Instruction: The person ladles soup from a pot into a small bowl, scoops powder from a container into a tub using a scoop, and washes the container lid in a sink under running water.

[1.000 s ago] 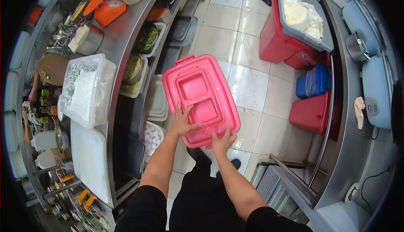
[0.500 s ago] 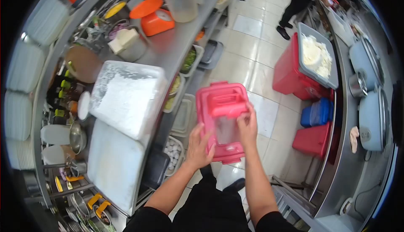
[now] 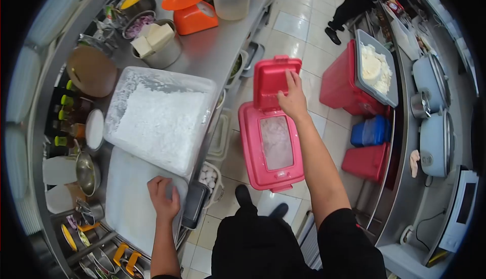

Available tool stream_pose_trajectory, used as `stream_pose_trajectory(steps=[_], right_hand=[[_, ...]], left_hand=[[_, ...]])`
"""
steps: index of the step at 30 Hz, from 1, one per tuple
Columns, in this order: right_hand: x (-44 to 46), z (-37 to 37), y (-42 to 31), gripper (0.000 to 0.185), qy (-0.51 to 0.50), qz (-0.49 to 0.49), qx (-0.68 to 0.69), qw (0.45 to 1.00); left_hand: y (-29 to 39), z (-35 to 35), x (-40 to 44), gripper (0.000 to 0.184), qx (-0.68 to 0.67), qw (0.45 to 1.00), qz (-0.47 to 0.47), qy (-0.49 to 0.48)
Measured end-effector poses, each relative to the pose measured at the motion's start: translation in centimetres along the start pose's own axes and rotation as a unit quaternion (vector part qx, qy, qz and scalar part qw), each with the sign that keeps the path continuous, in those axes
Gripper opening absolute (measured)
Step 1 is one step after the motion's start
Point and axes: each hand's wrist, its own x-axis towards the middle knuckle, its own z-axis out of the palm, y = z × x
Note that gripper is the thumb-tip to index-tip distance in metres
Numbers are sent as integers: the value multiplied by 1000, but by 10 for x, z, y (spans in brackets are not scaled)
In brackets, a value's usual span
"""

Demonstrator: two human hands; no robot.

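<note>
A pink bin (image 3: 246, 147) stands on the floor in front of me, its hatch swung up and away. Through the rectangular opening, pale whitish contents (image 3: 277, 140) show. My right hand (image 3: 293, 97) is at the right side of the raised pink hatch lid (image 3: 271, 79), thumb across its face and fingers along its edge. Off to the left, my left hand (image 3: 164, 198) hovers over a white cutting board (image 3: 129, 193), fingers loosely bent, thumb apart, nothing in it. Just beyond lies a clear tray of white powder (image 3: 157, 122).
An orange scale (image 3: 195, 16) and a pot of white blocks (image 3: 159, 51) stand on the left counter. At right are a tall red bin (image 3: 336, 79), a grey tub of white dough-like food (image 3: 395, 89) and rice cookers (image 3: 434, 142). Another person (image 3: 354, 1) stands far off.
The hatch lid has swung up away from me, uncovering the opening. My left hand has left the pink bin and moved left over the cutting board; my right hand moved forward with the hatch.
</note>
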Motion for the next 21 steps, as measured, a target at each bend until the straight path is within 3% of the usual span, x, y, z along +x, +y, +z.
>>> stream_pose_trajectory(steps=[8,12,14,16,18,20,21], right_hand=[[-28,18,17,66,26,14,40,999],[-67,60,56,58,29,80,28,996],[-107,136,130,49,-249,119,-135,952],[-120,157,126,43,-375,144,-140,905],[-182,275,226,40,-346,114,-224,904],[-198,306,244,40,-529,1,-440,725],[-189,307,245,35,-551,-5,-420,721]], left_hand=[[-3,1,-2,28,-7,999,-19,-30],[-4,1,-4,28,9,998,-42,-47],[-11,7,-2,29,30,998,-33,-47],[-16,4,-13,35,17,997,-43,-63],[-26,6,-23,39,56,997,-24,-55],[-38,-2,-38,52,70,990,-66,-99],[-37,-6,-40,60,72,985,-84,-133]])
